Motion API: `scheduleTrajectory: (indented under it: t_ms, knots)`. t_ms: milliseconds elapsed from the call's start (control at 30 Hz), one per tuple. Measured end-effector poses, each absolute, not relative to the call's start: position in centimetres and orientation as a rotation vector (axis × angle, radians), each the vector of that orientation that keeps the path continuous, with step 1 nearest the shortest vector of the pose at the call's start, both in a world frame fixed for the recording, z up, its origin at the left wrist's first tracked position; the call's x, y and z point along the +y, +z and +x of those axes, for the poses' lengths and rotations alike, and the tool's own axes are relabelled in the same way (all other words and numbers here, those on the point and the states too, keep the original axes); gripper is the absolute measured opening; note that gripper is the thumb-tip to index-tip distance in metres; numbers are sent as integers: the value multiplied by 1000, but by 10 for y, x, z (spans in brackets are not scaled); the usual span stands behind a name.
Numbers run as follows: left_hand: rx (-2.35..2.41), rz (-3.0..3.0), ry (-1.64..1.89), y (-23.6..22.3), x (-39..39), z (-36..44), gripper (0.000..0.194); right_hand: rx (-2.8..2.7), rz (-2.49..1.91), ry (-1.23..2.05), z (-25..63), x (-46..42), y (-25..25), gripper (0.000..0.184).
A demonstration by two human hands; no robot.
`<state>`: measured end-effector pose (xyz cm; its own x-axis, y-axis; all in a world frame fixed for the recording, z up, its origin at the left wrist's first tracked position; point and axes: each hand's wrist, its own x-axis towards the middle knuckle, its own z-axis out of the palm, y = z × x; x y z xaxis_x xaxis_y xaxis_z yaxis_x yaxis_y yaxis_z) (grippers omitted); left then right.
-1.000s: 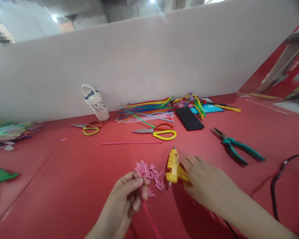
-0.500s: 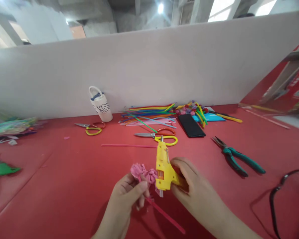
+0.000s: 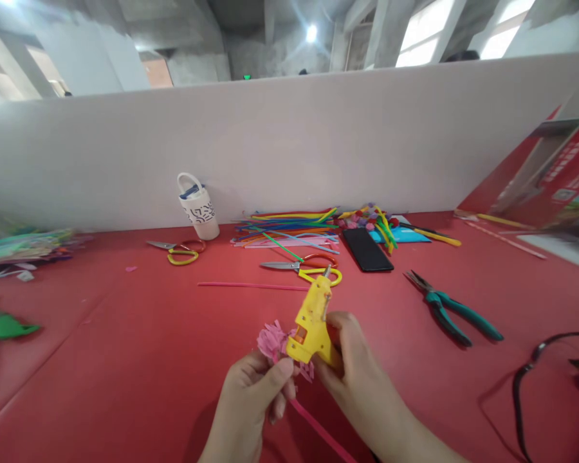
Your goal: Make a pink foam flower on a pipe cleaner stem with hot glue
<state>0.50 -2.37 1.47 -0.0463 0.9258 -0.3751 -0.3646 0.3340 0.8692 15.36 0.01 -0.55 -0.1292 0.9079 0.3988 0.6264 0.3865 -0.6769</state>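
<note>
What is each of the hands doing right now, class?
Left hand: closed, pinching the pink fringed flower on its pink stem.
Right hand: closed around the yellow glue gun, nozzle pointing away.

Red counter (image 3: 101, 360) backed by a white partition (image 3: 289, 141). Against the partition: a white cup with a loop handle (image 3: 199, 207); beside it, small yellow-handled scissors (image 3: 176, 251). Centre — a bundle of coloured pipe cleaners (image 3: 289, 230), larger scissors (image 3: 303, 268), one loose pink stick (image 3: 251, 285). Right of these: a black phone (image 3: 367, 249), teal-handled pliers (image 3: 451, 310), a black cable (image 3: 535, 379). Far left — a green scrap (image 3: 7, 326) and mixed coloured strips (image 3: 24, 247). A red carton (image 3: 554, 173) leans at far right.
</note>
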Motion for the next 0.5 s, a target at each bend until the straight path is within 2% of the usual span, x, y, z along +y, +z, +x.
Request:
scheduleTrajectory:
  t_ms: [367,500]
  knots:
    - [1242,697,1204,16,-21,2,28,-1816,-1338,487,143,-7,-11,24]
    - [1131,713,1143,19,-20,1,24,-1751,-1318,675,148,-2,-4,26]
